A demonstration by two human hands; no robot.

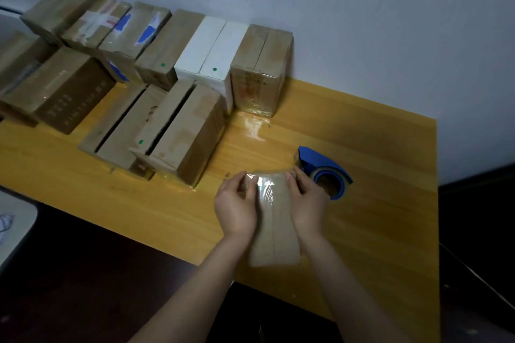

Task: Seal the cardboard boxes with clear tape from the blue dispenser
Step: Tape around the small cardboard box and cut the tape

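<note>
Cardboard box (274,237), tape-glossy, is gripped by fingers of left hand (237,209) and right hand (309,203).

wall (362,8): plain pale (dim light) | table (376,203): yellow wood | floor (479,231): dark
</note>
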